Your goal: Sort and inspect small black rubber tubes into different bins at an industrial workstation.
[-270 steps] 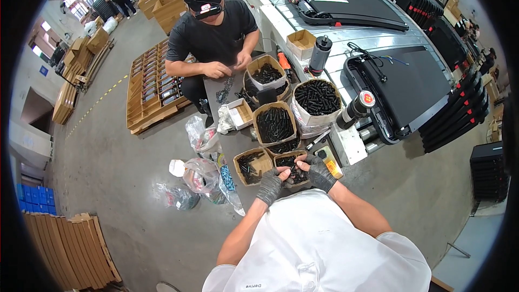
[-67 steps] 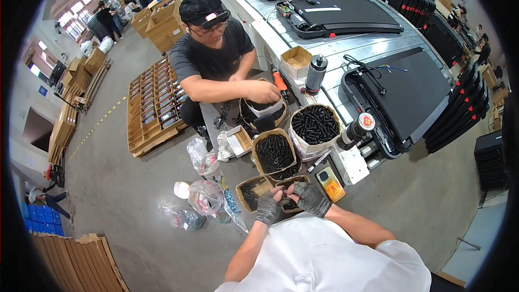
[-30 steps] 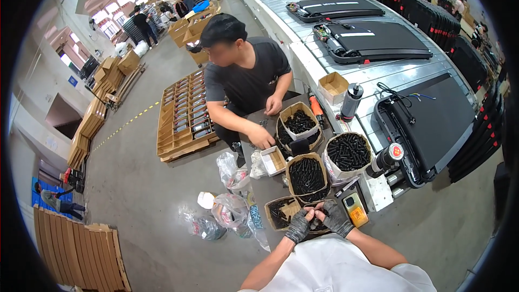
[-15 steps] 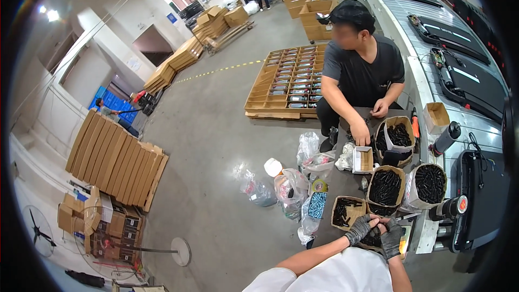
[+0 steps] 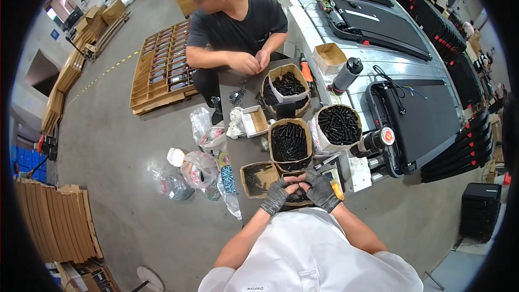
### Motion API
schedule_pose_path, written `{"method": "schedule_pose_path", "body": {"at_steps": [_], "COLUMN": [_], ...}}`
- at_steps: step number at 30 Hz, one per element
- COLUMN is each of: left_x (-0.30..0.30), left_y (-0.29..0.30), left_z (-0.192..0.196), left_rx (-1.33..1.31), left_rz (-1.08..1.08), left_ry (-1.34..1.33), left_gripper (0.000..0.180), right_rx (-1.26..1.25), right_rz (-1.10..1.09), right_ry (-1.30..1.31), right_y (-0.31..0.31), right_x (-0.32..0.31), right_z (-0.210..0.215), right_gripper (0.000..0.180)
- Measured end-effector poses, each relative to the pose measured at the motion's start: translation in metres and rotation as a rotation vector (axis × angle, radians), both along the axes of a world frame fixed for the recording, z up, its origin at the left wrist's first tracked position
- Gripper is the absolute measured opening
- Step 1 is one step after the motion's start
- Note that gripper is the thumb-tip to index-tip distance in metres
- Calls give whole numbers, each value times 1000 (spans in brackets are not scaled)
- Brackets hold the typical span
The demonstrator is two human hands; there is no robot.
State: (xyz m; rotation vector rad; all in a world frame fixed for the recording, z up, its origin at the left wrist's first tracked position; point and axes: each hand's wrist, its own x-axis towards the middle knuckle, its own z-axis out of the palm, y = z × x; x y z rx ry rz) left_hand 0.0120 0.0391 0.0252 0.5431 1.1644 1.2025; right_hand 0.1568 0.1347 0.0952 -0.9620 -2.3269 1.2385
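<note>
Both my hands wear dark grey gloves with bare fingertips, and they meet at the table's near end. My left hand (image 5: 277, 196) has its fingers pinched together. Opposite it, my right hand (image 5: 323, 190) is closed too, its fingertips nearly touching the left ones. Whatever sits between them is too small to make out. Just below the fingers, black small parts (image 5: 297, 197) lie in a box that the hands partly cover. Left of it stands a shallow cardboard box (image 5: 265, 176) with dark pieces inside. Beyond are short black rod-like parts (image 5: 289, 141) in a taller carton.
A white-walled carton (image 5: 320, 141) of black parts stands right of centre, near a dark bottle (image 5: 354, 70). A small white box (image 5: 254, 120) lies farther off. Across the table (image 5: 233, 146) a co-worker (image 5: 238, 27) sits. Treadmill-like black decks (image 5: 419, 124) rest on the roller conveyor at right.
My view has swung right, so the scene sits farther left. My hands stay together over the same box. The co-worker's reaching hand has drawn back to meet the other.
</note>
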Motion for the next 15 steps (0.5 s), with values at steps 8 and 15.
{"method": "schedule_pose_path", "body": {"at_steps": [8, 15], "left_x": [-28, -63], "left_y": [-8, -56], "left_z": [0, -60], "left_rx": [-55, -74], "left_rz": [228, 324], "left_ry": [32, 519], "left_gripper": [33, 25], "right_rx": [324, 594], "right_rz": [53, 267], "right_ry": [-198, -551], "right_y": [73, 127], "right_x": [-38, -88], "right_z": [11, -14], "right_gripper": [12, 14]}}
